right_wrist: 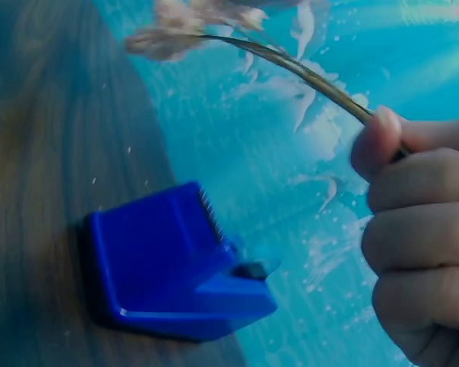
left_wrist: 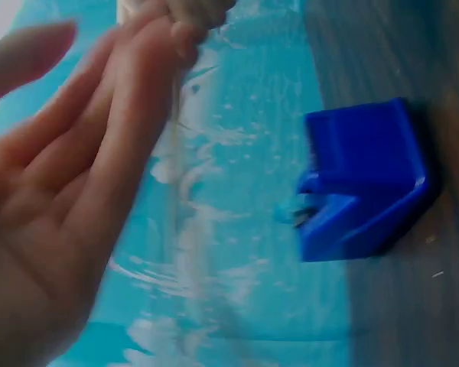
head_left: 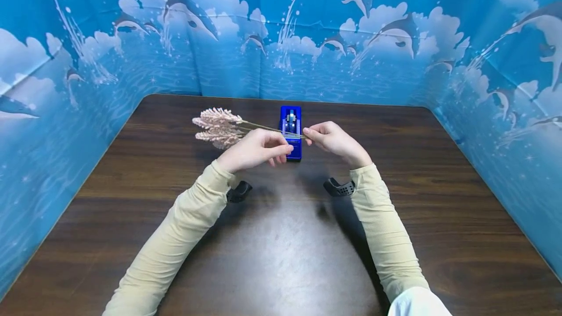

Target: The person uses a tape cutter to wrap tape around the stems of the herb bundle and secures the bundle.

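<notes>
A small bunch of pale pink, feathery flower stems (head_left: 218, 118) is held above the table, its heads pointing left. My right hand (head_left: 337, 141) pinches the stem ends between thumb and forefinger, the other fingers curled in, as the right wrist view shows. Beside the stems is my left hand (head_left: 259, 149), its fingers (left_wrist: 134, 99) extended and the thumb apart from them. Below the stems, a blue tape dispenser (head_left: 295, 150) stands on the table between both hands. Its toothed cutting edge (right_wrist: 209, 210) shows in the right wrist view.
The dark wooden table (head_left: 281, 247) has its far edge just behind the dispenser. A blue curtain (head_left: 307, 77) printed with dolphins surrounds its back and sides. Black straps (head_left: 339, 187) are worn at both wrists.
</notes>
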Demonstrator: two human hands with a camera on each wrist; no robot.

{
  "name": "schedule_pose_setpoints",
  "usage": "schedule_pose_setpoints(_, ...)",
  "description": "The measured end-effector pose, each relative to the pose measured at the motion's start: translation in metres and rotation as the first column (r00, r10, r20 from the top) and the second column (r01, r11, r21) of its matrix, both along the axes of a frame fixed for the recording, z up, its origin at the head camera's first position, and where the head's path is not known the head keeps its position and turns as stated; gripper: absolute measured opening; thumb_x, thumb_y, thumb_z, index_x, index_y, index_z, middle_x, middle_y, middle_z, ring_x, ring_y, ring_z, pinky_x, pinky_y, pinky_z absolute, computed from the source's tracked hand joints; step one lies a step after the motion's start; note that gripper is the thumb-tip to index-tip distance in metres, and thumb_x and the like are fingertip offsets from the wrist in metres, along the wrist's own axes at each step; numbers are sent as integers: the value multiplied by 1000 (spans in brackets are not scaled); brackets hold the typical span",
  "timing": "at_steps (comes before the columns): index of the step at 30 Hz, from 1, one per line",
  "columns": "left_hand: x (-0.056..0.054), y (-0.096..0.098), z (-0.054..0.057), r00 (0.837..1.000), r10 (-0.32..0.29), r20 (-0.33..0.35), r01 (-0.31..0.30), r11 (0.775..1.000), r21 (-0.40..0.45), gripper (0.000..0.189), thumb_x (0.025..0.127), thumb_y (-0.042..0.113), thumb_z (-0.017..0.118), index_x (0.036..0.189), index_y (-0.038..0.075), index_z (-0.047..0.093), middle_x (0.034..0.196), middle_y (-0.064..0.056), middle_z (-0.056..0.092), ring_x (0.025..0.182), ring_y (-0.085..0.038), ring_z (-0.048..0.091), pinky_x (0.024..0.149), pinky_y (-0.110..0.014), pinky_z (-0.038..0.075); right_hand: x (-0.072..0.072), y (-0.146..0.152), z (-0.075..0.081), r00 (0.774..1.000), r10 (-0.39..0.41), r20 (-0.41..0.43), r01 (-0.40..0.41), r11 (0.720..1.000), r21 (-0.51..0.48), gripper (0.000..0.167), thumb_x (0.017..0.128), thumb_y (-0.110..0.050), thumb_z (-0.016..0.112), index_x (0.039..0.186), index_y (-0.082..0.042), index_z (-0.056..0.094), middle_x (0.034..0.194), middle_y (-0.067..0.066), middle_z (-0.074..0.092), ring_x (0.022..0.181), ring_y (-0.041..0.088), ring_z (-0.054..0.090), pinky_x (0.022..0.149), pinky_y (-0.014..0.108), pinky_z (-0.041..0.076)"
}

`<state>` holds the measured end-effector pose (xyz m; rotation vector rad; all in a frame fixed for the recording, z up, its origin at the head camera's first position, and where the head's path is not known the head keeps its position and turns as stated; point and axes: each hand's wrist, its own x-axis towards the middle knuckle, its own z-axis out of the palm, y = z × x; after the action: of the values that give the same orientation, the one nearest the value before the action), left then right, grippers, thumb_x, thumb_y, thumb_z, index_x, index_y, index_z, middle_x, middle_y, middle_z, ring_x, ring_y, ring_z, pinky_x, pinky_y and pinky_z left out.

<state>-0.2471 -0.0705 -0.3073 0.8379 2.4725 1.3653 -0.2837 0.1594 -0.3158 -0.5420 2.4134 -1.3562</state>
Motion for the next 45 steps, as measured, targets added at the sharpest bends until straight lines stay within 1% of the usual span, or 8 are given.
schedule_pose_setpoints(3,-3,0,4,941,15,-339,-75,983,-166,29,86,29,72,105,7,66,104,-10,68,102,-25,62,92,-37,49,-3,0,-4,998,60,1,-59,996,70,35,103,-29,45,79,-6,58,50,-9,27,44,7,22,47,24,18)
schedule_pose_setpoints(6,-15,-5,-1,891,-38,-453,-130,933,-336,40,84,30,75,114,7,62,112,-11,65,109,-27,57,97,-42,45,-7,-1,-7,994,109,29,-111,992,58,34,103,-26,45,78,-5,57,50,-9,26,44,6,21,46,24,18)
schedule_pose_setpoints(11,-38,-16,-18,959,-181,-216,48,859,-510,21,96,24,60,82,7,59,69,-2,58,63,-15,53,63,-31,44,-12,-1,-14,988,149,38,-150,988,42,34,103,-23,45,78,-4,57,50,-8,26,44,7,21,47,24,19)
schedule_pose_setpoints(19,-52,-26,-20,987,-157,37,159,900,-407,35,104,21,41,97,-2,66,66,2,45,59,-12,40,59,-27,34,-18,-3,-22,989,147,27,-149,982,115,34,103,-27,45,79,-7,57,54,-6,28,47,10,24,49,26,22)
schedule_pose_setpoints(28,-58,-13,-39,974,-168,-150,78,876,-476,29,99,14,49,75,2,60,64,3,48,62,-12,44,63,-25,37,-24,0,-35,992,125,35,-129,972,196,38,104,-24,43,87,8,56,57,-4,38,49,11,33,50,26,30)
schedule_pose_setpoints(31,-60,-9,-46,972,-153,-178,52,880,-473,29,99,14,50,75,1,61,66,1,51,64,-13,46,66,-26,39,-26,-3,-34,990,52,-133,-15,963,269,30,102,-20,48,89,4,61,66,0,47,57,13,42,58,27,36)
schedule_pose_setpoints(36,-61,-3,-54,973,-141,-184,43,890,-454,28,98,14,52,76,2,65,68,-2,57,63,-12,47,66,-25,40,-26,-23,-29,908,-108,-404,239,928,288,28,96,-23,56,88,0,71,72,1,50,70,17,45,65,28,36)
schedule_pose_setpoints(45,-62,7,-55,983,-126,-133,65,919,-388,24,97,13,54,87,1,72,66,0,57,61,-7,46,60,-20,37,-24,-42,-36,910,-310,-276,373,903,214,24,88,-24,68,86,0,72,68,-3,54,63,11,44,55,21,34)
